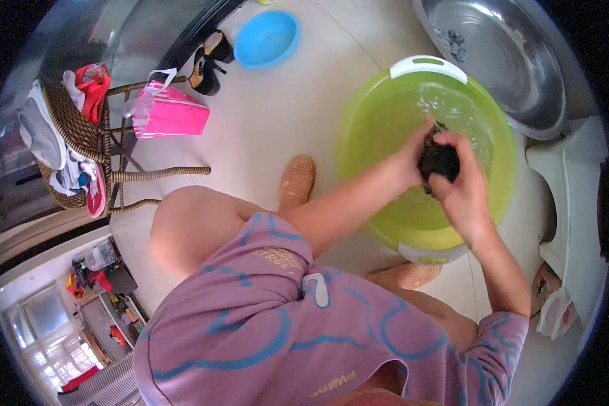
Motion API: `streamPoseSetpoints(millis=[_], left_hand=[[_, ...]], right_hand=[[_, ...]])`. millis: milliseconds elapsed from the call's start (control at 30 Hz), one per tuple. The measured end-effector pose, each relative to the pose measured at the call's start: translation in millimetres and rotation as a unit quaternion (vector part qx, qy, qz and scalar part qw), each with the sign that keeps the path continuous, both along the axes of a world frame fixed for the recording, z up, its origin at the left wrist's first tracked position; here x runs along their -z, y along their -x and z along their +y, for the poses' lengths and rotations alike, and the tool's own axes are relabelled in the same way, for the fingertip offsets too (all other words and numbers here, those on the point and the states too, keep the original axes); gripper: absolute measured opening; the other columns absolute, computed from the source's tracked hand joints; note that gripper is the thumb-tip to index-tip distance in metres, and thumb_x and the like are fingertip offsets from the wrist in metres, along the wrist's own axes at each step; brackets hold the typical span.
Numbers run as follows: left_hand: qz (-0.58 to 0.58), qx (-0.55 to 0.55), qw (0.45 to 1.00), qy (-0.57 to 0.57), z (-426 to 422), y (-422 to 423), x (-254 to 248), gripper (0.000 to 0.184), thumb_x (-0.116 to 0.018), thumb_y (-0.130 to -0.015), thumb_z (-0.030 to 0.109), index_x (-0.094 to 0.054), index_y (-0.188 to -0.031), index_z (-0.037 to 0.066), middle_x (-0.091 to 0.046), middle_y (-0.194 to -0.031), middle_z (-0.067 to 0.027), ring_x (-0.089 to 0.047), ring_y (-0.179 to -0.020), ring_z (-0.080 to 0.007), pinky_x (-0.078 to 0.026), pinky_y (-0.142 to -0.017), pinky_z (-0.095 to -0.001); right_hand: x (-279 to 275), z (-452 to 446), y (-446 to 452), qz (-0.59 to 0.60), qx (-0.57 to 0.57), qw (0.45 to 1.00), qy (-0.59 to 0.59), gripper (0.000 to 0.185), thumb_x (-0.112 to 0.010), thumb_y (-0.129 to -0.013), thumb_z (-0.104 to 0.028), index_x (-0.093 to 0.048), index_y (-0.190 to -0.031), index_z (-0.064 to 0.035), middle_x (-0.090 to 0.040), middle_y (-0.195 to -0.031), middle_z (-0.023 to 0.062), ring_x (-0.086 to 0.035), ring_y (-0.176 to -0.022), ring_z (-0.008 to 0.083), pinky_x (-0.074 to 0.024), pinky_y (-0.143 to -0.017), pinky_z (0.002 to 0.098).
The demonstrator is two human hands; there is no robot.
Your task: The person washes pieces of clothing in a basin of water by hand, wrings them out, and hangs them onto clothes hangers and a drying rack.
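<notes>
My left hand (414, 157) and my right hand (468, 189) are closed from both sides around a dark, rounded lump (439, 160). It looks black with greenish ragged edges, and its kind cannot be made out. Both hands are over a lime-green plastic tub (358, 128) with pale handles. Clear, rippled water (477, 128) shows inside the tub, beyond my fingers. Parts of the lump are hidden behind my fingers and thumbs.
A large metal basin (521, 74) with small grey bits stands beyond the tub, at upper right. A blue basin (267, 39), black shoes (206, 64), a pink bag (171, 111) and a laden wicker chair (78, 128) are leftward. A white plastic stool (568, 196) stands right.
</notes>
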State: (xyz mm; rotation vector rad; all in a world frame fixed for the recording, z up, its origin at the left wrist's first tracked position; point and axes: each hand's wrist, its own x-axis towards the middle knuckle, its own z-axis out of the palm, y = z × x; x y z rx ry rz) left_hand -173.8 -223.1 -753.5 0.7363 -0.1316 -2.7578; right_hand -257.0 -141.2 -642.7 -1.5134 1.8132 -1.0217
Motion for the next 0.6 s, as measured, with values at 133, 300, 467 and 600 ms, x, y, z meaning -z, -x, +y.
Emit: streamPoseSetpoints(millis=[133,300,467,600], left_hand=[[0.173,0.024,0.984,-0.030,11,7,86,0.030,-0.046,-0.097,0.035,-0.059,-0.106,0.009,-0.064,-0.096,-0.0090,-0.064,-0.090,-0.0221,-0.054,-0.083,-0.0401],[-0.145,-0.043,0.988,-0.032,5,11,29,0.029,-0.038,-0.097,0.025,-0.061,-0.103,0.009,-0.065,-0.095,-0.0089,-0.064,-0.084,-0.0231,-0.054,-0.076,-0.0387],[-0.344,0.090,0.798,0.487,-17,-12,41,0.046,-0.061,-0.082,0.019,-0.052,-0.124,0.002,-0.061,-0.114,-0.0174,-0.060,-0.107,-0.0318,-0.051,-0.089,-0.0428],[-0.483,-0.035,0.499,0.719,-21,1,25,0.057,-0.066,-0.080,0.020,-0.047,-0.131,0.002,-0.056,-0.118,-0.0209,-0.057,-0.106,-0.0319,-0.048,-0.089,-0.0424]], right_hand=[[-4,10,-9,0.097,-0.121,0.988,0.026,0.057,-0.069,-0.068,-0.002,-0.053,-0.121,-0.0181,-0.056,-0.101,0.0145,-0.062,-0.088,0.0385,-0.0529,-0.070,0.0429],[63,8,24,0.224,-0.077,0.971,-0.043,0.063,-0.067,-0.069,0.001,-0.051,-0.126,-0.0225,-0.053,-0.103,0.0165,-0.061,-0.082,0.0406,-0.0516,-0.068,0.0473],[94,7,51,0.344,-0.064,0.923,-0.160,0.056,-0.058,-0.077,0.001,-0.052,-0.128,-0.0214,-0.051,-0.111,0.0140,-0.061,-0.087,0.0383,-0.0525,-0.068,0.0462],[137,24,65,0.308,-0.095,0.942,-0.095,0.038,-0.053,-0.089,-0.011,-0.055,-0.126,-0.0183,-0.054,-0.114,0.0173,-0.061,-0.096,0.0372,-0.0527,-0.079,0.0452]])
